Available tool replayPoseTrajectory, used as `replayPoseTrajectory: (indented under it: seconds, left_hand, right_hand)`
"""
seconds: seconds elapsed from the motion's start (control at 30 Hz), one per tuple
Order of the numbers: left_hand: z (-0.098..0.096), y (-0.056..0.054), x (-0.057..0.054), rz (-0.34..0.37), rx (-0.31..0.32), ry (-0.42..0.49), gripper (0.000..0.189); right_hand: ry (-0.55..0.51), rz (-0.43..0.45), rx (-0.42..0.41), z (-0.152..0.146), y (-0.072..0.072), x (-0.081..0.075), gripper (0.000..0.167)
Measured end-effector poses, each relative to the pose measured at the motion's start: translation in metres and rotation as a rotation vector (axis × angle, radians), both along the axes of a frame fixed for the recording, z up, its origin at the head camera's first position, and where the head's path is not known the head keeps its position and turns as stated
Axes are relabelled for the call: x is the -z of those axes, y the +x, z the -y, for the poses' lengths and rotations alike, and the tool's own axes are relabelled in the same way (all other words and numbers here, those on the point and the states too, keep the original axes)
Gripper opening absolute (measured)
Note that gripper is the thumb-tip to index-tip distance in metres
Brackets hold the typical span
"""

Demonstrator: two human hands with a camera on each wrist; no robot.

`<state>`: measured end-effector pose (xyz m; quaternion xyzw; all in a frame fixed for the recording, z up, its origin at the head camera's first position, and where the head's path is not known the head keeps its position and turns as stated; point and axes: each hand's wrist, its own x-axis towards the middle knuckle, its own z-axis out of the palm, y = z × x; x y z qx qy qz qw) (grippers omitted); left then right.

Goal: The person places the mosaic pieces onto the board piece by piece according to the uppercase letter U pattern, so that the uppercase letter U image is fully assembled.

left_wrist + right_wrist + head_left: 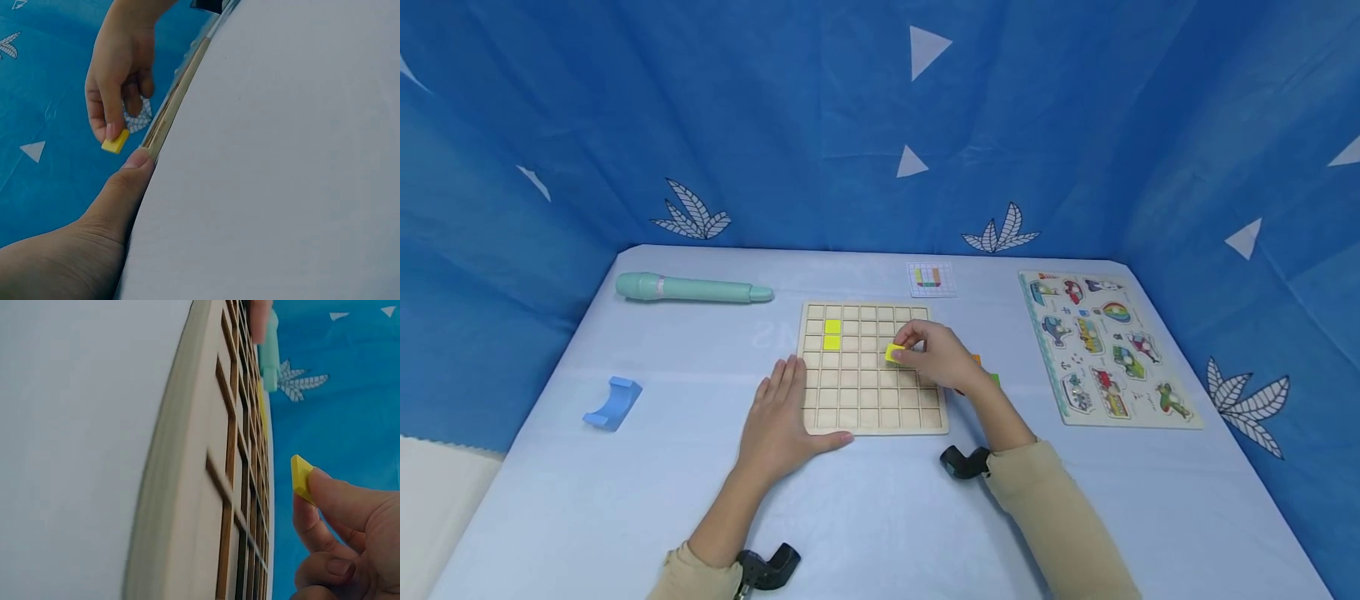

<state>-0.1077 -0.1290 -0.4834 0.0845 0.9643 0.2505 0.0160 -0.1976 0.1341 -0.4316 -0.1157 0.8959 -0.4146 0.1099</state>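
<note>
A wooden grid board (868, 398) lies in the middle of the table, with two yellow square tiles (832, 334) set one above the other in its upper left cells. My right hand (934, 354) pinches another yellow tile (301, 477) between thumb and finger, held above the board's right half. My left hand (782, 425) rests with straight fingers along the board's left edge, its thumb (139, 157) against the near edge. Orange and green pieces (995, 379) lie partly hidden behind the right wrist.
A small pattern card (931, 280) lies beyond the board. To the right is a picture puzzle board (1108, 350) with vehicle pieces. A mint-green microphone-shaped object (692, 288) lies at the back left, and a curved blue block (613, 404) at the left.
</note>
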Motion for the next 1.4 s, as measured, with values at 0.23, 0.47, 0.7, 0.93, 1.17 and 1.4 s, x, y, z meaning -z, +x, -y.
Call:
replayPoseTrajectory:
  seconds: [0.23,0.47,0.7,0.93,1.17,1.4]
  left_hand:
    - [0.001,0.001,0.000,-0.012,0.001,-0.007,0.139]
    - [0.000,0.001,-0.003,0.003,0.009,-0.014,0.137]
    - [0.000,0.000,-0.002,-0.005,0.017,-0.018,0.137]
    - [0.002,0.000,-0.001,-0.005,0.016,-0.018,0.137]
    - [0.002,0.000,0.000,-0.011,0.016,-0.006,0.136]
    - [0.002,0.000,0.000,-0.014,0.017,-0.013,0.136]
  right_hand:
    - [0.028,0.001,-0.023,0.037,-0.005,0.001,0.011]
    - [0.032,0.004,-0.052,0.066,-0.005,0.002,0.011]
    - [0.082,-0.024,-0.071,0.083,-0.006,0.006,0.010]
    - [0.121,-0.052,-0.089,0.090,-0.007,0.006,0.010]
    - [0.159,-0.068,-0.095,0.095,-0.009,0.007,0.010]
    - [0.199,-0.082,-0.097,0.098,-0.009,0.007,0.008]
